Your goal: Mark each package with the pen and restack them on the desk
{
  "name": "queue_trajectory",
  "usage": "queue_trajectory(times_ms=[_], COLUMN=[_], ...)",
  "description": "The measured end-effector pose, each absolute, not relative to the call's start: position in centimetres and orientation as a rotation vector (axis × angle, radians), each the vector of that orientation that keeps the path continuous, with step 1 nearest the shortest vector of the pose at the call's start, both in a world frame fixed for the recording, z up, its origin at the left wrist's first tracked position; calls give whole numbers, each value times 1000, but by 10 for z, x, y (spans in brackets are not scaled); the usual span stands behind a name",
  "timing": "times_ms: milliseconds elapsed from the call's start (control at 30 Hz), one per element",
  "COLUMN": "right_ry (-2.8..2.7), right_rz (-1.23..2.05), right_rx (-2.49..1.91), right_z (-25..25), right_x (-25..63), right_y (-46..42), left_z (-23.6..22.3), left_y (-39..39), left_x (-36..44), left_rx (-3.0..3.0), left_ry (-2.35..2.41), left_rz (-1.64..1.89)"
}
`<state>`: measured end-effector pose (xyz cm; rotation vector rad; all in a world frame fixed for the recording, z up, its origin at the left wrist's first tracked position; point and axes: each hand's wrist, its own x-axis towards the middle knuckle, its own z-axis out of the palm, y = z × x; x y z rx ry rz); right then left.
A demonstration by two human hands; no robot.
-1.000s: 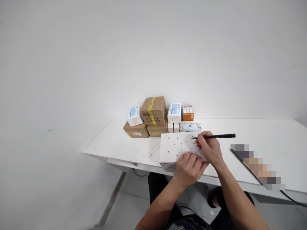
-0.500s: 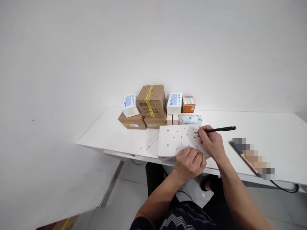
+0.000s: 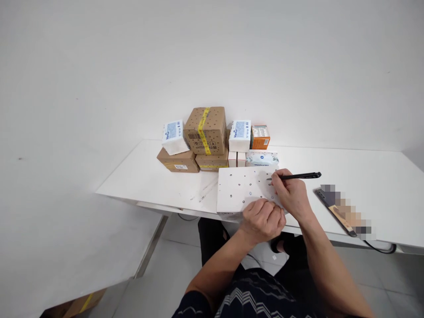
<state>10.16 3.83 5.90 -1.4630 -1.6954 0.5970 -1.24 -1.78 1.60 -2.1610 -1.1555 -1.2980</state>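
A white box (image 3: 228,190) lies at the table's front edge, its top dotted with several small inked ovals, most black and a few blue. My right hand (image 3: 292,194) grips a black pen (image 3: 303,176), whose tip is at the upper right part of the box top. I cannot tell whether the tip touches the surface. Curled into a fist, my left hand (image 3: 264,221) rests on the near edge of the box. Whether its hidden fingers hold anything cannot be made out.
Behind the white box stand stacked brown cartons (image 3: 205,132), white tissue packs (image 3: 240,136), a floral pack (image 3: 261,159) and an orange box (image 3: 260,137). A phone-like device (image 3: 334,212) with a cable lies right on the white table (image 3: 132,176). Another carton (image 3: 82,304) is on the floor.
The camera view has shifted slightly, so the table and boxes sit a little higher in the picture. The pen tip stays near the same marks; both hands keep their hold.
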Motion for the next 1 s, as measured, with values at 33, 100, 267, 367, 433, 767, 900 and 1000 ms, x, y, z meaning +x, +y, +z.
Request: queue_trajectory(times_ms=[33,100,267,367,433,767,900,1000], right_ry=[-1697,-1693,-1692,-1671,-1588,-1072,-1650,-2070], right_rz=[592,585,611,638,673,466,162,17], right_rx=[-1463,-1473,-1480,-1459,-1436,-1266,-1559,-1738], right_z=[59,59,58,57,57,14,-34,-59], right_x=[101,101,102,103,102,141,177,184], right_y=[38,38,39,38,36,34,42,45], left_z=[16,16,16,14,12,15,17,16], left_y=[-18,-18,-17,-17,-18,-18,-18,-18], left_x=[-12,-12,-12,-13,-13,-11,-10,-10], left_rx=[-2164,-2160,-2160,-2189,-2201,-2167,-2137,-2132], left_ry=[-1161,-1165,-1143,-1157,-1172,-1163,-1160,-1153], left_rz=[-1291,-1284,-1304,-1277,-1259,-1256,-1272,-1275])
